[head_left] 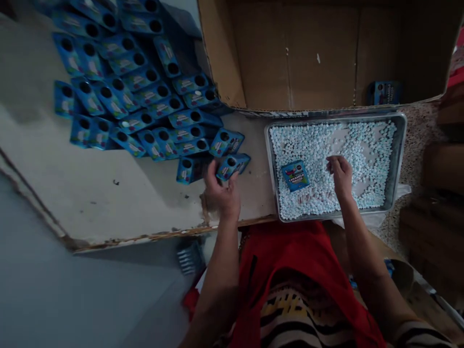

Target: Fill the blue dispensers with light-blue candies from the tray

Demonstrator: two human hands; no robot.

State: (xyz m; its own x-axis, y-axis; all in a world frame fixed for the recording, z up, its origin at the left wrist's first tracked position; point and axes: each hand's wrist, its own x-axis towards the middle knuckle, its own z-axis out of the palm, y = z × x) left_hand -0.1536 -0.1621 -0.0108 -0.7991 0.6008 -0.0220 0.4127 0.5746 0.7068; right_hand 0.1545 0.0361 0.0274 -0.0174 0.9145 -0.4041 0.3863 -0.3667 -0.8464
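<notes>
My left hand point(225, 195) is at the near end of the rows on the table, its thumb and fingers around the corner of a small blue candy box point(235, 165) with a dark round hole in its top. Over the metal tray point(399, 164), my right hand point(340, 173) has its fingers pinched together close above the small pale blue and white candies point(308, 137). Whatever is between those fingertips is hidden. A blue box marked "Caramelo Macizo" point(295, 175) lies on the candies at the tray's left side.
Many similar blue boxes point(130, 92) stand close together on the worn table point(119, 198), left of my hand. A large open cardboard box point(319, 58) adjoins the tray's far edge, with a blue box point(386, 93) inside. Brown cartons point(442, 164) stand at the right.
</notes>
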